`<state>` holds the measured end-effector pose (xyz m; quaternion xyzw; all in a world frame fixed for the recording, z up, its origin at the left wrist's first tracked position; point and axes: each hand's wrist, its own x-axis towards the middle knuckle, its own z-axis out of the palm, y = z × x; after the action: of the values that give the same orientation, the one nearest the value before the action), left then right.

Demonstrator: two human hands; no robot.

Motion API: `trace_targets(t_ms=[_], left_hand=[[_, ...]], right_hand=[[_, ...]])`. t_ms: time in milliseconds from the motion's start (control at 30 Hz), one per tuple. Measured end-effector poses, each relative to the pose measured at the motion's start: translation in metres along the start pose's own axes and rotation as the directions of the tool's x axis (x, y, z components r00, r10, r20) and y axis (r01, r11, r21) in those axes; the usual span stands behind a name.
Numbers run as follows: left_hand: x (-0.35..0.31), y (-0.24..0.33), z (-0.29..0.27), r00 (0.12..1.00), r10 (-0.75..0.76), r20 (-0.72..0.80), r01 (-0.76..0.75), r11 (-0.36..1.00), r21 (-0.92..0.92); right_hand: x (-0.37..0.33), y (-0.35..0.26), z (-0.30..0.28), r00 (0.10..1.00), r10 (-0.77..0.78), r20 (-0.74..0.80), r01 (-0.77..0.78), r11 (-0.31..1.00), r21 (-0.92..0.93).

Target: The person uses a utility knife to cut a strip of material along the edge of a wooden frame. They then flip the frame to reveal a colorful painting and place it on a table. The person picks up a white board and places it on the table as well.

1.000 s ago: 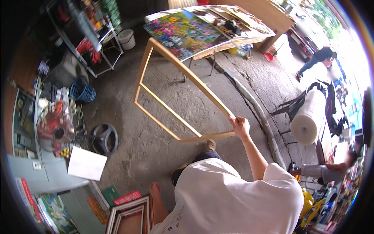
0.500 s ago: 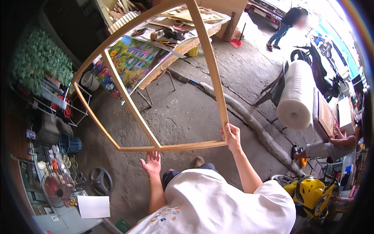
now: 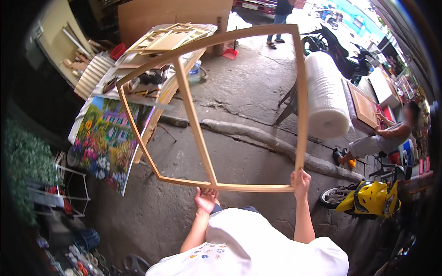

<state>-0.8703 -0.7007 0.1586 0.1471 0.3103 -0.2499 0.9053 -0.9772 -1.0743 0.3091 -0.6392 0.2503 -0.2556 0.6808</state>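
Note:
A large wooden stretcher frame (image 3: 194, 120) with a middle crossbar stands raised in front of me, its openings bare. My right hand (image 3: 301, 182) is closed around its near right corner. Below the near rail, by the foot of the crossbar, my left hand (image 3: 206, 199) is turned palm up with loosely bent fingers. Its fingertips reach the rail's underside, but I cannot tell whether they bear any weight. Beyond the frame's left side, a colourful garden picture (image 3: 103, 142) hangs over the end of a worktable (image 3: 168, 94).
Stacked wooden frames (image 3: 168, 39) lie on the worktable. A bubble-wrap roll (image 3: 326, 94) stands right, near a seated person (image 3: 391, 133) at a framed panel (image 3: 363, 105). A yellow motorbike (image 3: 370, 198) is at lower right. A raised kerb (image 3: 258, 132) crosses the floor.
My view has swung left. The wooden frame has come more upright and sits farther right in view. My left hand has moved up to the near rail; my right hand keeps its corner grip.

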Motion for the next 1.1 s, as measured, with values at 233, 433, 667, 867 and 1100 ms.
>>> trace_targets(t_ms=[233,433,667,867,1100], left_hand=[[0.067,0.053,0.113,0.966,-0.235,0.11,0.155,0.863,0.482],[0.168,0.078,0.23,0.931,-0.257,0.258,0.083,0.84,0.537],[0.3,0.057,0.378,0.794,-0.359,0.49,-0.055,0.761,0.647],[0.457,0.095,0.401,0.928,-0.306,0.213,-0.092,0.366,0.926],[0.553,0.164,0.25,0.954,0.161,-0.251,0.294,-0.358,0.886]], right_hand=[[0.018,-0.012,-0.002,0.931,-0.032,-0.365,0.057,0.997,0.057],[0.056,-0.025,0.05,0.885,-0.114,-0.452,0.159,0.985,0.062],[0.188,-0.03,0.073,0.802,-0.192,-0.565,0.32,0.937,0.137],[0.387,-0.033,0.088,0.734,-0.325,-0.597,0.432,0.901,0.042],[0.61,-0.061,0.133,0.718,-0.366,-0.592,0.27,0.93,-0.247]])
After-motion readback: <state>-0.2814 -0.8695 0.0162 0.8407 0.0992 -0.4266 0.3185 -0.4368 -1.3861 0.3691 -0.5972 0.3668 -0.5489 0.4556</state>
